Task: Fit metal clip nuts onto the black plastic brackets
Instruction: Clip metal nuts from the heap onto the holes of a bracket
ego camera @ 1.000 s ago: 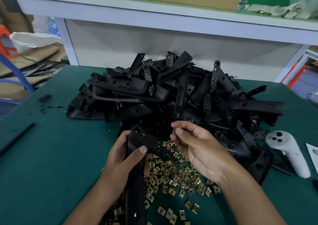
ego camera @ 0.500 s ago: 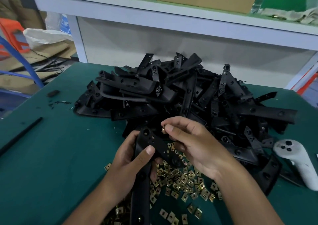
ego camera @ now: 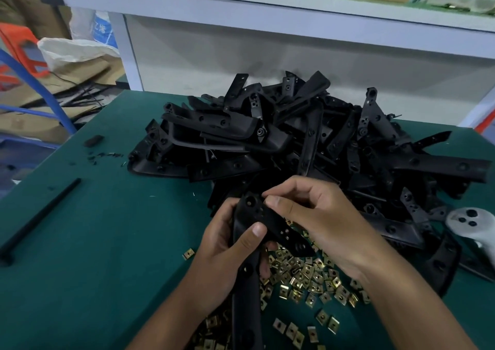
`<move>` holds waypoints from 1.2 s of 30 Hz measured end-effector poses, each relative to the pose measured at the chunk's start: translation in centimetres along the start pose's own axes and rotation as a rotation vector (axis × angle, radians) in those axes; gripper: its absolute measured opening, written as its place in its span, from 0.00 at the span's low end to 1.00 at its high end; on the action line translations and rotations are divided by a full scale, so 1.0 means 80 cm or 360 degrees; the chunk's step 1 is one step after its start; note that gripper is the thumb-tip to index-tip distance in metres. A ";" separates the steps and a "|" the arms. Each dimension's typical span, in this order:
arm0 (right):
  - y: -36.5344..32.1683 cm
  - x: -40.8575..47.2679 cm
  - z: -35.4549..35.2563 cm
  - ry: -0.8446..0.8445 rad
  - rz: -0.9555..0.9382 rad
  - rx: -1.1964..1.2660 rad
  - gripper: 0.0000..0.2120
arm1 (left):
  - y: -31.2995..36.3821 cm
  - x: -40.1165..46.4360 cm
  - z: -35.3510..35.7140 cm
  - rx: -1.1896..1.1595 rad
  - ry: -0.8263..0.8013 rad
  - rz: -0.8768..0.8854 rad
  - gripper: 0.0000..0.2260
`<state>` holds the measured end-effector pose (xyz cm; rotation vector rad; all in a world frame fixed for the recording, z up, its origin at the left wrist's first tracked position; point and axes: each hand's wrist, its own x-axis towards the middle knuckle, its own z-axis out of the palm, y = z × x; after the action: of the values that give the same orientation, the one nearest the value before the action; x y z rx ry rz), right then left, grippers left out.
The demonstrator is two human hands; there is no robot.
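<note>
Left hand (ego camera: 227, 245) grips a black plastic bracket (ego camera: 257, 223) upright over the green table (ego camera: 93, 242), thumb across its face. Right hand (ego camera: 313, 215) has its fingers (ego camera: 278, 205) curled at the bracket's top edge; a clip nut between them cannot be confirmed. Loose brass clip nuts (ego camera: 308, 277) lie beneath, the bracket pile (ego camera: 294, 140) behind

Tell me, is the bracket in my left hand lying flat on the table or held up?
Held up: the left hand grips the bracket, its upper end raised above the clip nuts.
</note>
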<state>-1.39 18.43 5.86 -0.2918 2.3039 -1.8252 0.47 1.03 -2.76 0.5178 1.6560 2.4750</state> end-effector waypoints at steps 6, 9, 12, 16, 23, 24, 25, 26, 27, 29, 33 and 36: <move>0.002 0.000 0.003 0.0024 0.0086 0.0150 0.08 | 0.004 0.002 0.000 -0.0004 -0.0007 0.0027 0.13; 0.003 0.000 0.004 0.0070 0.0077 0.0204 0.11 | 0.004 0.002 0.000 0.0007 -0.0014 0.0044 0.14; 0.001 -0.001 0.003 0.0010 0.0076 0.0232 0.10 | 0.005 0.001 0.001 0.0012 -0.0023 0.0054 0.13; -0.002 -0.001 -0.004 -0.0031 0.0066 0.0162 0.11 | 0.007 0.001 0.002 0.0007 -0.0056 0.0050 0.12; -0.004 -0.007 -0.008 -0.0026 0.0001 -0.0036 0.06 | 0.005 0.001 -0.002 0.0078 -0.0095 0.0003 0.13; -0.004 -0.008 -0.006 -0.0034 -0.0025 -0.0050 0.04 | 0.005 0.001 -0.003 0.0081 -0.0092 -0.0001 0.14; -0.004 -0.010 -0.004 -0.0053 -0.0048 -0.0062 0.04 | 0.005 0.002 -0.003 0.0085 -0.0085 -0.0004 0.14; -0.003 -0.011 -0.003 -0.0079 -0.0062 -0.0078 0.05 | 0.005 0.002 -0.004 0.0089 -0.0076 -0.0005 0.14; -0.003 -0.011 -0.003 -0.0109 -0.0067 -0.0099 0.06 | 0.006 0.003 -0.005 0.0089 -0.0069 -0.0003 0.14; -0.004 -0.010 -0.003 -0.0193 -0.0028 -0.0058 0.10 | 0.007 0.002 -0.004 0.0079 -0.0065 0.0007 0.13; -0.009 -0.009 -0.020 -0.0469 0.0161 0.0329 0.13 | 0.008 0.002 -0.001 0.0055 -0.0043 0.0034 0.15; -0.004 -0.003 -0.032 -0.0471 0.0212 0.0382 0.18 | 0.008 0.002 -0.001 0.0084 0.0025 0.0050 0.13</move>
<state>-1.83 20.80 6.73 -0.3363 1.8440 -1.8288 0.35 0.77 -2.12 0.5358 1.7366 2.4695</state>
